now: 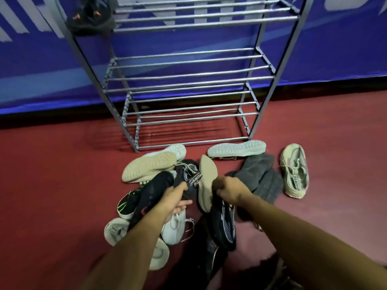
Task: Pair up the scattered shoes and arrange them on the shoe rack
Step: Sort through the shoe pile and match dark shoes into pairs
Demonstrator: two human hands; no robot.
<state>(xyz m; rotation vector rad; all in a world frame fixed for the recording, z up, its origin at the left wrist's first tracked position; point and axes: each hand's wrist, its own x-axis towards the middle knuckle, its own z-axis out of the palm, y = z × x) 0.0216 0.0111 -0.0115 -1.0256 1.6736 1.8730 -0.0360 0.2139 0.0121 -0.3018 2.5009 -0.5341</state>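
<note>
Left hand [176, 197]: fingers and thumb are curled round a black shoe [155, 193], held above the heap at 7 o'clock.
Right hand [228, 189]: a fist is clamped on the collar of a knit shoe [223, 222], black with white flecks, which hangs toe-down at 6 o'clock.
Why both at once: we read this as a comparison, since two dark shoes held side by side let us judge whether they match. The flecked knit looks unlike the plain upper, so we doubt they do.
Pile [167, 225]: unsorted shoes lie on the red floor [52, 174], from centre to 7 o'clock. Several are sole-up, which hides their uppers and makes matching harder.
Grey shoes [259, 178]: they lie together at 3 o'clock, just beside a beige shoe [295, 170] resting sole-down.
Rack [188, 76]: it stands at 12 o'clock against the blue wall, close behind the pile and so within easy reach.
Dark shoes [90, 19]: they sit on the rack's top shelf at 11 o'clock, the only ones we see on it.
Progress: early, by our judgement, as most shoes lie on the floor.
</note>
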